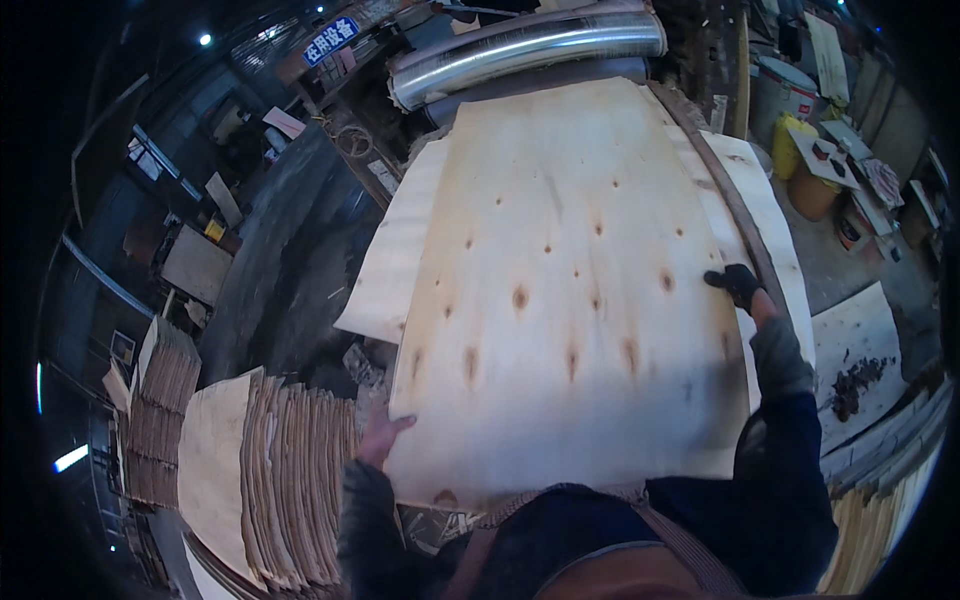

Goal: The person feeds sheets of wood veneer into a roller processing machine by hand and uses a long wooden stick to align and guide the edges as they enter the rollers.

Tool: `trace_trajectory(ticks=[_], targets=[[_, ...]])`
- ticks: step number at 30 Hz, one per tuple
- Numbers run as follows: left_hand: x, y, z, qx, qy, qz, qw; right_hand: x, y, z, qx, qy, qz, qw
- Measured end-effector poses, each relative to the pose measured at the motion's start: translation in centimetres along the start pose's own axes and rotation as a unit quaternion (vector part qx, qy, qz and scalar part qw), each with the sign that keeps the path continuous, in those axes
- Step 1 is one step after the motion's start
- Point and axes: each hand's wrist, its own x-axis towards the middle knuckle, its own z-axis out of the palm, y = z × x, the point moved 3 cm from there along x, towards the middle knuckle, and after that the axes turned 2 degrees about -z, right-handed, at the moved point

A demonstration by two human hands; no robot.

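A large pale wood veneer sheet [560, 330] with dark knots stretches from close to my body up to a shiny metal roller [530, 52]. My left hand [380, 436], bare, grips the sheet's left edge near its close corner, thumb on top and the other fingers mostly hidden. On the right edge, farther up, my right hand [738, 285] in a dark glove holds the sheet, one finger or the thumb reaching over its face. Other pale veneer [392, 255] shows beneath it on both sides. The sheet's far end lies just in front of the roller.
Stacked veneer sheets [300, 470] stand at my lower left, with another stack [160, 410] beyond. A long dark bar [722, 180] runs along the right side. Farther right are a white drum [785, 92], a yellow bag [790, 145] and a veneer piece [862, 350] with dark scraps.
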Motion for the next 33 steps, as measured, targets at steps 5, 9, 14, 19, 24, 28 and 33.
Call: trace_trajectory(ticks=[5,9,14,19,24,28,33], targets=[[3.4,-2.8,0.6,0.089,-0.015,0.028,0.995,4.7,2.2,0.9,-0.36,0.375,-0.309,0.796],[2.2,0.4,3.4,0.008,0.036,-0.104,0.994,16.8,-5.0,8.1,-0.215,0.185,-0.292,0.913],[-1.2,0.4,3.8,0.097,0.161,-0.093,0.978,20.8,-15.0,24.7,-0.282,0.02,-0.26,0.924],[-0.2,-1.0,3.4,0.413,0.167,0.151,0.883,14.7,-7.5,34.3,-0.175,0.061,-0.432,0.883],[0.4,4.4,4.3,0.19,0.16,0.194,0.949,0.1,-4.9,20.4,-0.155,0.03,-0.377,0.913],[0.6,15.8,5.5,0.259,0.053,0.308,0.914,-7.6,5.9,6.2,-0.199,0.222,-0.295,0.908],[1.0,25.8,-0.2,0.293,0.075,0.402,0.864,-24.9,2.3,-11.7,-0.448,0.445,-0.122,0.766]])
